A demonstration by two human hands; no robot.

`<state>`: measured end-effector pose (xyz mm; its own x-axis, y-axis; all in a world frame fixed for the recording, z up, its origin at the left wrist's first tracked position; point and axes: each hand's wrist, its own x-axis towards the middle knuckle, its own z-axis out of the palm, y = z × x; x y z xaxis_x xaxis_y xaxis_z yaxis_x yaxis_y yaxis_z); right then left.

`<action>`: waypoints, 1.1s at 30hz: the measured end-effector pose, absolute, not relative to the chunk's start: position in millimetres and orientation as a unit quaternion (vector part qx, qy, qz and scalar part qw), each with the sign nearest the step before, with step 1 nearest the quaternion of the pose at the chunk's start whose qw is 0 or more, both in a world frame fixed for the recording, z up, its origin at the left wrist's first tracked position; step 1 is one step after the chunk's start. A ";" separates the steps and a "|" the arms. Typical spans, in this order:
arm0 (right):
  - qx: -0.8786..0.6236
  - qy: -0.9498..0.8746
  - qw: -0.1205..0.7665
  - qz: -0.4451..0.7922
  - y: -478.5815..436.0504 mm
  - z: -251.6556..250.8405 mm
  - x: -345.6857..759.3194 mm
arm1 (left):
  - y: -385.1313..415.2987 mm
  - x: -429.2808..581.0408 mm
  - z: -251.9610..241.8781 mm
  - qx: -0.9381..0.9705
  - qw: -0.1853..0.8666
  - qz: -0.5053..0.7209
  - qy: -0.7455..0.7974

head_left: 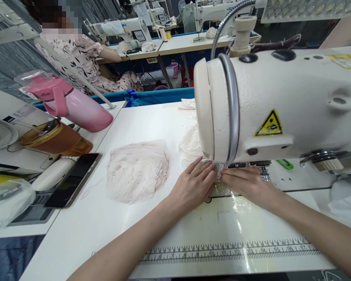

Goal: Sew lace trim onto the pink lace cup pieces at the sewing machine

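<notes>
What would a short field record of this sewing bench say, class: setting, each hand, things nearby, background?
Setting: white worktable with a cream industrial sewing machine
Left hand: left hand flat, fingertips at the narrow white lace strip under the machine head
Right hand: right hand flat, touching the same strip from the other side
Nearby: heap of pale pink lace pieces, black phone, tilted pink plastic bottle, amber tumbler
Front edge: printed ruler scale
Background: person in a patterned top, seated at another machine
</notes>
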<state>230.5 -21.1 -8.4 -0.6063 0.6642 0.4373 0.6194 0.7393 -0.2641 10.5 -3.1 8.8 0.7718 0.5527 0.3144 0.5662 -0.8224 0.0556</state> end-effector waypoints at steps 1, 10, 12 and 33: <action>-0.358 -0.896 0.258 0.050 -20.7 -8.9 231.6 | -3.2 10.7 8.5 -0.941 0.021 -0.161 -0.298; -0.426 -0.860 0.268 0.081 -22.4 -2.9 229.8 | -5.0 12.4 6.6 -0.937 0.033 -0.147 -0.316; -0.454 -0.846 0.265 0.090 -23.6 0.6 227.0 | -5.5 12.2 6.3 -0.938 0.036 -0.141 -0.315; -0.430 -0.867 0.243 0.066 -15.9 -34.7 250.2 | -3.0 12.5 3.9 -0.934 0.045 -0.135 -0.329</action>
<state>250.2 -15.9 -34.7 -0.5121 0.7775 0.3651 0.7130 0.6218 -0.3240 12.5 -3.0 3.9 0.7470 0.6027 0.2806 0.6268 -0.7792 0.0050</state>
